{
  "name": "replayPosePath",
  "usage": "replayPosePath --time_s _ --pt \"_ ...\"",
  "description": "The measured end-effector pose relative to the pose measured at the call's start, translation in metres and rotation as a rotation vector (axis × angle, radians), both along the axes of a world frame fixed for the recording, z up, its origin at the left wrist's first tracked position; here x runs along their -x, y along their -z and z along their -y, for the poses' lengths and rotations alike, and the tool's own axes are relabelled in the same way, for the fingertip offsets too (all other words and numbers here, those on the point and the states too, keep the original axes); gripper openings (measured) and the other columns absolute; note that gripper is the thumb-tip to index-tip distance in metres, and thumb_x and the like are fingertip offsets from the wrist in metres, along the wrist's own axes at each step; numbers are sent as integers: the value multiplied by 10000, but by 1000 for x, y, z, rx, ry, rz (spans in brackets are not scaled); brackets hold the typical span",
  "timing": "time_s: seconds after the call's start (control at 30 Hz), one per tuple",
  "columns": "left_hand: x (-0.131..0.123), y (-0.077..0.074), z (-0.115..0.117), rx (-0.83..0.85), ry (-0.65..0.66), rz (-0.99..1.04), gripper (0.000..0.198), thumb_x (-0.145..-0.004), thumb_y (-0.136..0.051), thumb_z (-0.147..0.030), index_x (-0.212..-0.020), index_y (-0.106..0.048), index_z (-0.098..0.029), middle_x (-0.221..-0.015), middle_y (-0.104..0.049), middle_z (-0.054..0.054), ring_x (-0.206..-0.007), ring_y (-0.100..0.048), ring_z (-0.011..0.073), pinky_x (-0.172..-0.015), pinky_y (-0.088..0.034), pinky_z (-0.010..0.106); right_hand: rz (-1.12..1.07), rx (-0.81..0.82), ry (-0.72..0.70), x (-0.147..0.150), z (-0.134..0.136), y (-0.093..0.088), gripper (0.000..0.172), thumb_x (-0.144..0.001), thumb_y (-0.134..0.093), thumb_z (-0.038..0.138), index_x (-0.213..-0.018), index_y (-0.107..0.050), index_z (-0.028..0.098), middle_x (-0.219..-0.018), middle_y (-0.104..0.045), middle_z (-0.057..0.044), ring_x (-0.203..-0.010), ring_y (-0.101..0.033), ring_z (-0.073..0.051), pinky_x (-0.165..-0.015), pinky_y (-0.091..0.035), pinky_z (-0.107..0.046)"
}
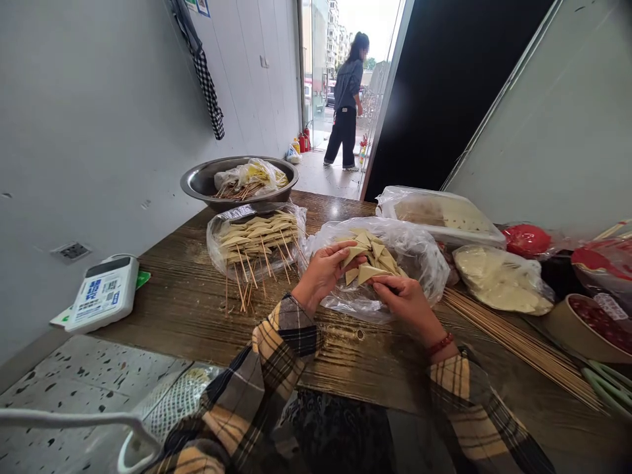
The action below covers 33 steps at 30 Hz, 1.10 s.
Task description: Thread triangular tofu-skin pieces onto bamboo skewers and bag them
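My left hand (326, 268) is closed on a folded tofu-skin triangle, pinched between thumb and fingers. Another pale tofu-skin triangle (371, 272) is gripped at its right end by my right hand (402, 297), which wears a red bracelet at the wrist. Both hands are over a clear plastic bag (422, 247) opened out on the table, with a heap of tofu-skin triangles (378, 250) in it. To the left lies a tray of skewered tofu skin (261, 232) wrapped in clear plastic, its sticks pointing toward me.
Bamboo skewers (518, 345) lie at the right of the wooden table (172, 309). Behind stand a metal basin (197, 184) and a plastic-covered white tray (444, 214). A bag of pale food (503, 280), a bowl of red food (600, 322) and green-handled scissors (609, 388) sit right. A person (348, 99) is at the doorway.
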State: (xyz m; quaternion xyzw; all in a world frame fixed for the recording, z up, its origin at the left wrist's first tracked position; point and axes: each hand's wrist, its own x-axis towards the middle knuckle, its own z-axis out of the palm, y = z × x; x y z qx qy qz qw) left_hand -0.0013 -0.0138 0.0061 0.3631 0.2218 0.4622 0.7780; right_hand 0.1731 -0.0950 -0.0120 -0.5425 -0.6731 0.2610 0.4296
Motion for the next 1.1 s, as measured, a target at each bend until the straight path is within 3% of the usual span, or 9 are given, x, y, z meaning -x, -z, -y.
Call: replayPosePath --time_s 0.17,0.4,0.7,1.1 --pt "1 1 0 -7 -32 26 354 -809 -645 -183 -1156 -608 -129 -1013 -710 113 -799 -702 175 -805 -524 308 -68 46 24 2 0 -1 315 -841 -559 364 -946 -748 134 -664 -696 -34 -632 -628 -171 -513 -460 -248" --pt "-3 -1 6 -43 18 -6 281 -797 -683 -323 -972 -669 -104 -1012 -711 141 -852 -687 186 -733 -509 259 -56 -18 47 3 1 2 290 -836 -565 365 -939 -756 172 -642 -688 -32 -611 -619 -177 -509 -476 -265" --pt "-3 -1 8 -124 50 43 290 -765 -714 -348 -936 -704 -114 -986 -715 120 -952 -669 201 -891 -450 296 -52 33 -3 -1 3 1 314 -853 -568 389 -966 -755 164 -686 -698 -43 -601 -612 -170 -519 -488 -273" --pt "-5 0 10 -109 89 60 287 -767 -711 -346 -928 -700 -108 -960 -718 122 -935 -667 204 -831 -454 281 -87 49 -1 2 5 -4 302 -839 -578 392 -907 -753 154 -602 -634 -17 -511 -523 -130 -459 -427 -243"
